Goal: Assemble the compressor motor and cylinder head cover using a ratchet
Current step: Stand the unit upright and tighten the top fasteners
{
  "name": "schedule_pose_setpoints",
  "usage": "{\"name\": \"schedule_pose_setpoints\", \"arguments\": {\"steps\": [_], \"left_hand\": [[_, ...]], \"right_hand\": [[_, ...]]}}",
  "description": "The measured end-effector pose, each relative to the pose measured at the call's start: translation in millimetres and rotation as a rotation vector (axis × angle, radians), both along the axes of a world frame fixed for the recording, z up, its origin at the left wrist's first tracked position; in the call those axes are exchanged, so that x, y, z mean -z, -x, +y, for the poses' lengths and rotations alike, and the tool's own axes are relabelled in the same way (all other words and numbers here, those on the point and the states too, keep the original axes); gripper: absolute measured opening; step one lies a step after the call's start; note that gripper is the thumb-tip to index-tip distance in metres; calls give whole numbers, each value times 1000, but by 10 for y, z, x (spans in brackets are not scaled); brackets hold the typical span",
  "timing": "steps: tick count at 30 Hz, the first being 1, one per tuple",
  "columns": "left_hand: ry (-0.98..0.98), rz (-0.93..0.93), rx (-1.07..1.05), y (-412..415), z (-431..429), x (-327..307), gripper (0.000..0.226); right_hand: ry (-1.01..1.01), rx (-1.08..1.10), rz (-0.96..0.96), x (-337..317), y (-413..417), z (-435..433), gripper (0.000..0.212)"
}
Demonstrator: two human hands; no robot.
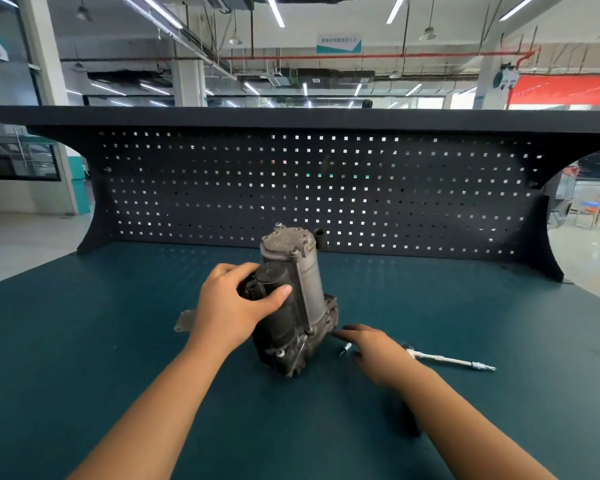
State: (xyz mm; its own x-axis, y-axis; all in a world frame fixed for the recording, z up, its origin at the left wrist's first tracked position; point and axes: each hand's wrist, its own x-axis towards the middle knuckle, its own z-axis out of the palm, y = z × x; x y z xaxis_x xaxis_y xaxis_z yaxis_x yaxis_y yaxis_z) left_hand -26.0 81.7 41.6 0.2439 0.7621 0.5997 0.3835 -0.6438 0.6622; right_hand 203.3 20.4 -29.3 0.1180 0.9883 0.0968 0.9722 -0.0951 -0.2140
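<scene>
Under the left hand (229,306), a grimy dark-grey metal compressor (312,289) stands tilted on the teal surface (118,341). Fingers wrap its black motor barrel, likely to steady it. Right hand (374,348) is blurred, fingers straight and empty, beside the base. A small silver bolt (345,348) lies just left of it, a long chrome ratchet bar (451,360) just right. Cast marks on the round head cover (286,242) are unreadable.
</scene>
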Motion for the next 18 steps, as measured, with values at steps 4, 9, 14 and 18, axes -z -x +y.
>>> {"name": "schedule_pose_setpoints", "arguments": {"steps": [4,9,14,18], "left_hand": [[3,-33,-9,-37,-8,41,25],[-18,-28,-37,-45,18,43,24],[22,-5,-46,-55,4,105,21],[13,11,-64,-77,-14,72,38]], "right_hand": [[-55,56,10,76,-22,268,33],[-54,30,30,103,-15,304,45],[-14,12,35,290,24,132,39],[-12,32,-47,170,35,107,27]]}}
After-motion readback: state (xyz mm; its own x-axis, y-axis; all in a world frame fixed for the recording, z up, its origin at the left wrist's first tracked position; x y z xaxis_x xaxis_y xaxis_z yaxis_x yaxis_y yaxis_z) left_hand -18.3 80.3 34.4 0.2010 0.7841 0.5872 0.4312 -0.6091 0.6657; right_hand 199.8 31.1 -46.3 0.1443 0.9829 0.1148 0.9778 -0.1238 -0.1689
